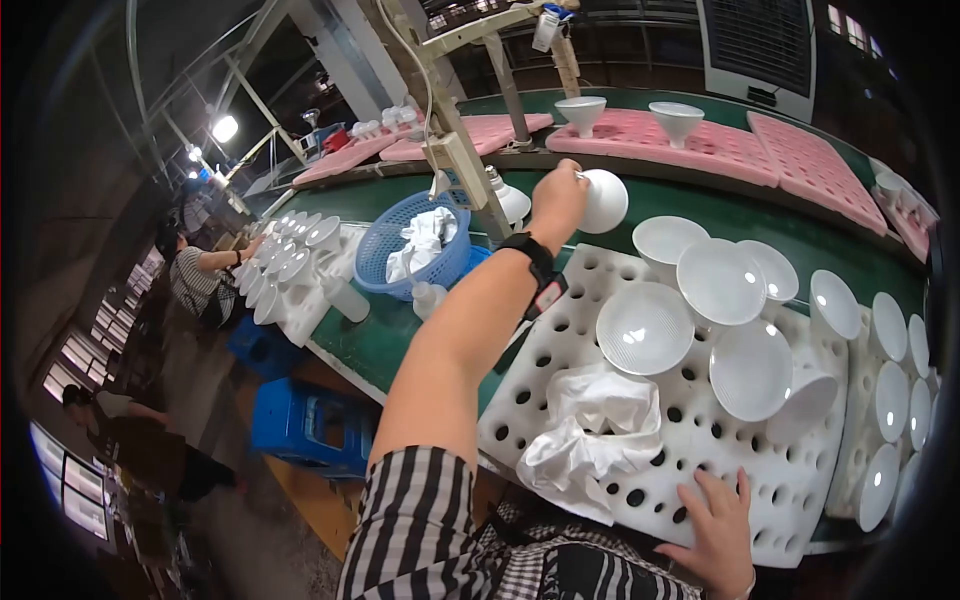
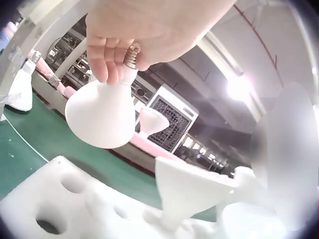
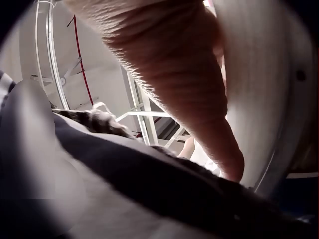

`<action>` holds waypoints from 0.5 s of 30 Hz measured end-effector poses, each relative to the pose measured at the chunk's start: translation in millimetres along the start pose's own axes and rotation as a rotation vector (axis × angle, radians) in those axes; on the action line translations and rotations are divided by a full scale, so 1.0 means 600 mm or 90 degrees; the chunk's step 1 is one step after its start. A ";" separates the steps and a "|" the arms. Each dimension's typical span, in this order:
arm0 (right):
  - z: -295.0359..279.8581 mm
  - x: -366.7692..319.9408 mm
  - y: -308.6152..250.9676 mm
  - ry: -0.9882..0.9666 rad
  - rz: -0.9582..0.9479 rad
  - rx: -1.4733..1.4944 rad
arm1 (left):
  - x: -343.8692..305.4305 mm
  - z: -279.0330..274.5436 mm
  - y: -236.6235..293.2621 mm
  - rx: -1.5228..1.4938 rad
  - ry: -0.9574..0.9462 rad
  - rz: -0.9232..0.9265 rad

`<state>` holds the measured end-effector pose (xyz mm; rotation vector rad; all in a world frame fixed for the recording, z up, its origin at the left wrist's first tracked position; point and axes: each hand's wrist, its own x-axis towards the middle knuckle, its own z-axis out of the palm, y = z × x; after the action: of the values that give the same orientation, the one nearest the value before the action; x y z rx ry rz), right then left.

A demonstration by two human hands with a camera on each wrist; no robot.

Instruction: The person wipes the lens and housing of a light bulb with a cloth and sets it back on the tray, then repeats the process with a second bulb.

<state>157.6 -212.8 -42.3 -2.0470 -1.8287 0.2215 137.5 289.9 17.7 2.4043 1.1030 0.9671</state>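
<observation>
My left hand is stretched out over the green bench, pinching a white reflector light bulb. In the left wrist view the fingers and thumb hold this bulb at its metal screw base, its wide face hanging downward. My right hand rests with fingers spread on the near right part of a white foam tray full of holes. Several bulbs stand face up in that tray. A crumpled white cloth lies on its near left part.
Another bulb stands just left of my left hand, beside a post. A blue basket with white cloth sits further left. Pink foam trays line the raised back shelf. More bulbs fill the right side. A blue stool stands below.
</observation>
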 end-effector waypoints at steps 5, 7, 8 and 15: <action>-0.027 0.002 0.018 -0.056 0.028 0.135 | 0.025 0.074 -0.024 0.055 -0.048 0.012; -0.024 0.010 0.018 -0.047 0.024 0.143 | 0.037 0.100 -0.031 0.078 -0.055 0.042; -0.027 0.013 0.018 -0.036 0.012 0.147 | 0.043 0.110 -0.034 0.098 -0.065 0.045; -0.015 0.006 0.022 -0.022 0.025 0.063 | 0.097 0.145 -0.073 0.035 -0.084 0.047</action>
<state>173.5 -211.9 -39.0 -2.0236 -1.7626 0.3524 201.7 361.6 -42.3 2.5280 1.0128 0.7975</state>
